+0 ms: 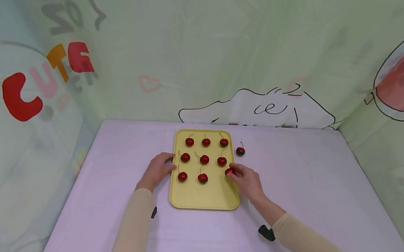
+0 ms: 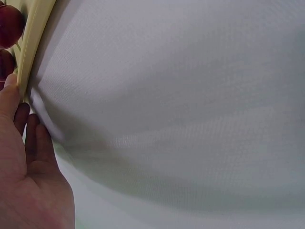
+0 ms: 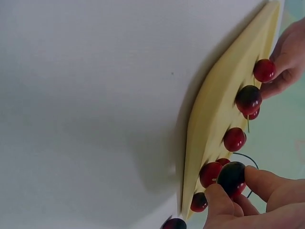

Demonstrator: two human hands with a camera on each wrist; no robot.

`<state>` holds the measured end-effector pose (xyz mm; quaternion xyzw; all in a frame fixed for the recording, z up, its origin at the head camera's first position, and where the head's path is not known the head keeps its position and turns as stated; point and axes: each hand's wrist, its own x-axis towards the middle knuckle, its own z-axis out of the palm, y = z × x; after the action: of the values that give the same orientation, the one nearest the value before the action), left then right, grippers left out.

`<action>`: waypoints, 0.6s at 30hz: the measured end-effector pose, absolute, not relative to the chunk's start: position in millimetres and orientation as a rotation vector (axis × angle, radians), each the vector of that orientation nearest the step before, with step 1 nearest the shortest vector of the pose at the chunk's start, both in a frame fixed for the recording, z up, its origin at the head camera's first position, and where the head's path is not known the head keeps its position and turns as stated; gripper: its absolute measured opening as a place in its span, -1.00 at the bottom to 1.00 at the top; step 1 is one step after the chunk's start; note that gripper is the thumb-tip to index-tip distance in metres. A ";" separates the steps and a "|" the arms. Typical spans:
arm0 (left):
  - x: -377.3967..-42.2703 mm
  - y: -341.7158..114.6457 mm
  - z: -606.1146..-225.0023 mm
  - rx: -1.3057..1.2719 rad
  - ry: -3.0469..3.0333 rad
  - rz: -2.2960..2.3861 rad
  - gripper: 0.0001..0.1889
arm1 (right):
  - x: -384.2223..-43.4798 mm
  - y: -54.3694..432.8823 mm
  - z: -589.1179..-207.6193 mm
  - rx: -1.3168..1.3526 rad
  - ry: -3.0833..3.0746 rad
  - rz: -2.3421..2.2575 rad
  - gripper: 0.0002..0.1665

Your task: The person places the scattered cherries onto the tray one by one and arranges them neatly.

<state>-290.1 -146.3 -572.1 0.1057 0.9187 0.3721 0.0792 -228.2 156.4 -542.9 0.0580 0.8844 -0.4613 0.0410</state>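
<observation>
A yellow tray (image 1: 206,199) lies on the table with several red cherries (image 1: 204,159) set out in rows, their thin stems attached. My left hand (image 1: 157,169) holds the tray's left edge; in the left wrist view a digit of that hand (image 2: 40,186) reaches over the rim, with the other fingertips beside it. Over the tray's right side, my right hand (image 1: 248,183) pinches a cherry (image 3: 232,179) between thumb and fingers. That cherry looks dark on one side in the right wrist view. Whether it touches the tray I cannot tell.
One loose cherry (image 1: 240,151) lies on the table just right of the tray. The table (image 1: 295,181) has a pale lilac cover. Printed fabric walls (image 1: 190,56) stand around its back and sides.
</observation>
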 end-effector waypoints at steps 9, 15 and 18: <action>-289.9 -146.2 -571.9 0.307 2.747 1.116 -0.51 | -227.3 149.3 -554.2 0.041 2.723 -1.364 -0.52; -289.2 -145.7 -570.5 0.311 2.749 1.114 -0.51 | -229.3 147.0 -561.5 -0.035 2.760 -1.312 -0.53; -288.8 -145.0 -569.9 0.309 2.750 1.118 -0.51 | -229.7 146.0 -563.1 -0.058 2.780 -1.282 -0.54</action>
<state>-288.8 -145.0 -569.9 0.1032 0.9185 0.3735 0.0784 -229.7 146.0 -563.1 -0.0190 0.9072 -0.4184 0.0399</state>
